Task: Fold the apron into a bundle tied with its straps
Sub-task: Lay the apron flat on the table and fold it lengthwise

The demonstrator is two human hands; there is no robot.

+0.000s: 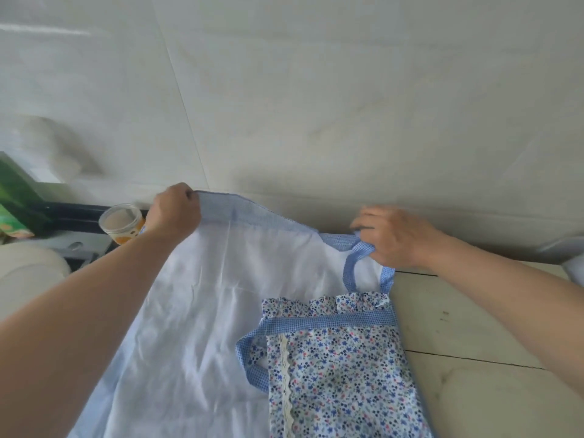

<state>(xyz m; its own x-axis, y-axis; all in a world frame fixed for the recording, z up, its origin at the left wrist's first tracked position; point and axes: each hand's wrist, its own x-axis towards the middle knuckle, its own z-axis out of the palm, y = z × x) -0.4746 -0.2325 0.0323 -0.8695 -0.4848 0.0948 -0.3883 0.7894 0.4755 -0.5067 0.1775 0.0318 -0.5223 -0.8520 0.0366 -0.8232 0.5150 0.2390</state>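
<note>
My left hand [173,213] pinches the apron [202,311] hem; my right hand [392,237] grips a gingham strap [350,267]. Risk: uneven pull skews the fold, or sweeps the jar [121,222] beside my left hand.

Jar [121,223] crowding the left, wall [316,105] close behind, tabletop [458,311] perhaps open right
</note>
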